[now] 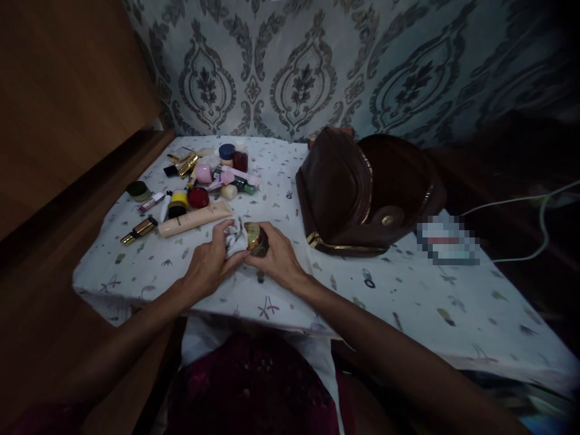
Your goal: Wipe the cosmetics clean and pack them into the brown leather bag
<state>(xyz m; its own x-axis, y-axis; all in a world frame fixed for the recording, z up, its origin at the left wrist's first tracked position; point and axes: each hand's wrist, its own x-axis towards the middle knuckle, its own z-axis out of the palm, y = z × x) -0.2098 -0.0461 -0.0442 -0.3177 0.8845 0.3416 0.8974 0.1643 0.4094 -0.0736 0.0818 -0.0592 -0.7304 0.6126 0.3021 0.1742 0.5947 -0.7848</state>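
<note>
My left hand (209, 264) is closed on a crumpled white cloth (235, 237), which touches a small jar (254, 237) with a gold top. Fingers of my right hand (280, 256) wrap around the jar's dark right side. Both hands are close together over the near part of the table. Just beyond my left hand lies a long beige tube (193, 220). Behind it are a red round jar (198, 197), a yellow-banded jar (180, 198), a pink jar (203, 174) and several other cosmetics.
An open brown bag (338, 184) with a gold zipper stands to the right. Beyond it are a blurred-out item (447, 240) and a white cable (544, 226). A patterned cloth covers the table (408, 302). Wooden furniture (67, 90) rises at the left, a patterned wall behind.
</note>
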